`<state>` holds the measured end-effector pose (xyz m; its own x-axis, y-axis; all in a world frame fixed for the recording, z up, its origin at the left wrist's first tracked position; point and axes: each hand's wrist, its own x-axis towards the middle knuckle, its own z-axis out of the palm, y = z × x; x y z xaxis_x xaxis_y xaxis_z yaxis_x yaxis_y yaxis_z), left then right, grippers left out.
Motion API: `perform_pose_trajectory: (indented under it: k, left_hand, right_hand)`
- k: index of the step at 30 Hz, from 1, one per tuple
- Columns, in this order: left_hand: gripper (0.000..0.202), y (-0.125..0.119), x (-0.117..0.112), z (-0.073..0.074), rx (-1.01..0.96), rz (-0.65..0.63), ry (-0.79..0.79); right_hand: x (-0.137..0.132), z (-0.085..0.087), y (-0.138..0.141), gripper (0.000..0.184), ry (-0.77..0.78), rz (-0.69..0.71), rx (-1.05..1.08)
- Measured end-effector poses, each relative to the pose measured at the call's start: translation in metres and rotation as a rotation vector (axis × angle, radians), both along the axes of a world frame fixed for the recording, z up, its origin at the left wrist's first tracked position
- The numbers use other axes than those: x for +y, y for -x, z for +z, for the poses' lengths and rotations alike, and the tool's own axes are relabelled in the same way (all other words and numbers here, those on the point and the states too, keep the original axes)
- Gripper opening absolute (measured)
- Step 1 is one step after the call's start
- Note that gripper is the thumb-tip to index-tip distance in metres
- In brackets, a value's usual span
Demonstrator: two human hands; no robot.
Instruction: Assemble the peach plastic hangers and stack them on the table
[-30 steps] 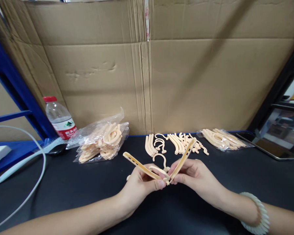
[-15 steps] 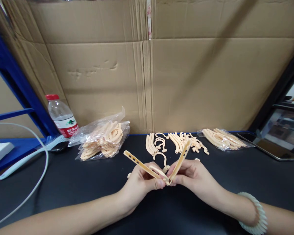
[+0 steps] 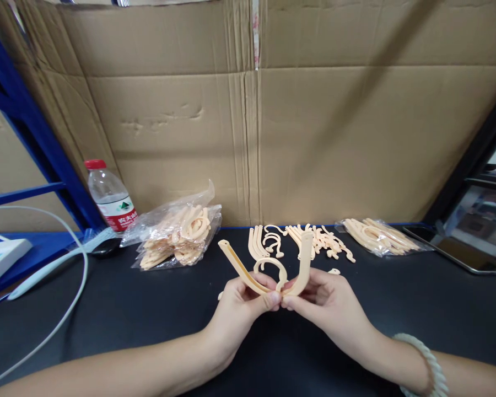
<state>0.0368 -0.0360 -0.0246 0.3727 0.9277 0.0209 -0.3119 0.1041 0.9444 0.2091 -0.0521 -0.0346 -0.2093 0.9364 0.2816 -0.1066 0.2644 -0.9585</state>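
Cream-coloured and curved, one strip (image 3: pixel 240 270) is pinched in the left hand (image 3: pixel 242 309), thumb against fingers, a second strip (image 3: pixel 304 266) likewise in the right hand (image 3: pixel 328 303); their lower ends meet at the thumbs. A hook (image 3: pixel 283 271) shows between them; I can't tell whether it's attached. Uneven thumb pressure could, I'd judge, let one spring loose. Beyond lie loose pieces (image 3: pixel 257 243), then a cardboard wall (image 3: pixel 165 132).

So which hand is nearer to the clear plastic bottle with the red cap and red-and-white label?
Left. The left hand, gripping a curved beige strip, is in front of the bottle and to its right; the right hand is on that same side, farther off.
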Motion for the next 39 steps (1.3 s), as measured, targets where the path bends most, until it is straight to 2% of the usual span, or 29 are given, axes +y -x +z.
perform_pose_trajectory:
  k: [4, 8, 11, 14, 18, 19, 22, 24, 26, 28, 30, 33, 37, 39]
  left_hand:
    - [0.03, 0.0, -0.001, 0.001, 0.068, 0.029, 0.011]
    - [0.034, 0.004, 0.003, 0.005, 0.062, 0.1, 0.045]
    - [0.031, 0.01, 0.014, 0.015, 0.032, 0.133, 0.059]
    - [0.021, 0.019, 0.035, 0.032, 0.087, 0.013, 0.09]
    - [0.016, 0.04, 0.07, 0.052, 0.192, -0.132, 0.087]
    - [0.016, 0.047, 0.077, 0.056, 0.277, -0.235, -0.001]
    - [0.013, 0.061, 0.089, 0.064, 0.577, -0.393, -0.305]
    - [0.008, 0.063, 0.085, 0.067, 0.816, -0.492, -0.509]
    - [0.002, 0.059, 0.072, 0.069, 1.059, -0.576, -0.728]
    - [0.008, 0.052, 0.054, 0.07, 1.285, -0.549, -0.992]
    - [0.012, 0.044, 0.036, 0.071, 1.454, -0.515, -1.169]
    - [0.011, 0.038, 0.019, 0.07, 1.593, -0.481, -1.284]
    - [0.009, 0.035, 0.016, 0.066, 1.624, -0.461, -1.291]
    - [0.008, 0.035, 0.02, 0.064, 1.618, -0.455, -1.317]
  right_hand:
    - [0.007, 0.004, -0.009, 0.022, 0.076, 0.046, 0.028]
    - [0.021, 0.02, -0.038, 0.024, 0.11, 0.074, 0.087]
    - [0.037, 0.034, -0.069, 0.025, 0.068, 0.079, -0.115]
    - [0.05, 0.043, -0.094, 0.027, -0.01, 0.065, -0.341]
    - [0.054, 0.05, -0.109, 0.025, -0.105, 0.058, -0.576]
    - [0.054, 0.051, -0.11, 0.024, -0.125, 0.066, -0.628]
    - [0.053, 0.054, -0.112, 0.019, -0.182, 0.15, -0.775]
    - [0.053, 0.055, -0.112, 0.017, -0.22, 0.221, -0.864]
    - [0.053, 0.053, -0.11, 0.016, -0.275, 0.281, -0.92]
    - [0.053, 0.052, -0.108, 0.014, -0.331, 0.335, -0.945]
    - [0.051, 0.051, -0.106, 0.01, -0.354, 0.372, -0.971]
    - [0.047, 0.049, -0.103, 0.005, -0.361, 0.376, -1.041]
    - [0.044, 0.047, -0.1, 0.025, -0.346, 0.299, -1.104]
    - [0.044, 0.046, -0.1, 0.026, -0.318, 0.276, -1.116]
